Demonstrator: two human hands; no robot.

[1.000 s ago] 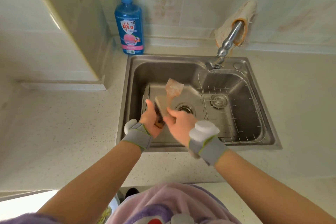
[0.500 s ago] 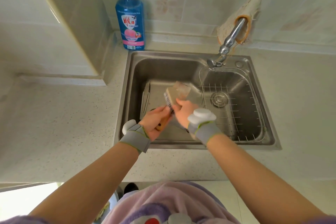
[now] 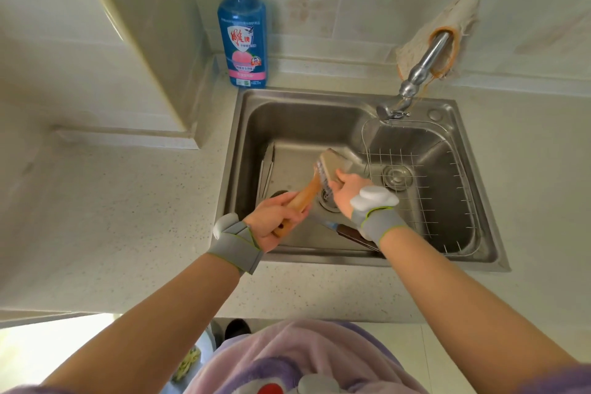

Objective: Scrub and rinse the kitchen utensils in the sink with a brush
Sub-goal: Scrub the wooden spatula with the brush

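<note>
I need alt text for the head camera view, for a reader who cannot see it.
Over a steel sink, the left hand holds a wooden-handled brush against a flat beige utensil held by the right hand. A blue soap bottle stands behind it.

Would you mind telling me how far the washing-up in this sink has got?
Nothing reads as finished yet. In hand: the left hand grips the brush, its bristles against a flat utensil that the right hand holds over the sink. Left: the tongs and the knife lie on the sink floor, and no water shows at the tap, so rinsing probably hasn't begun.
</note>
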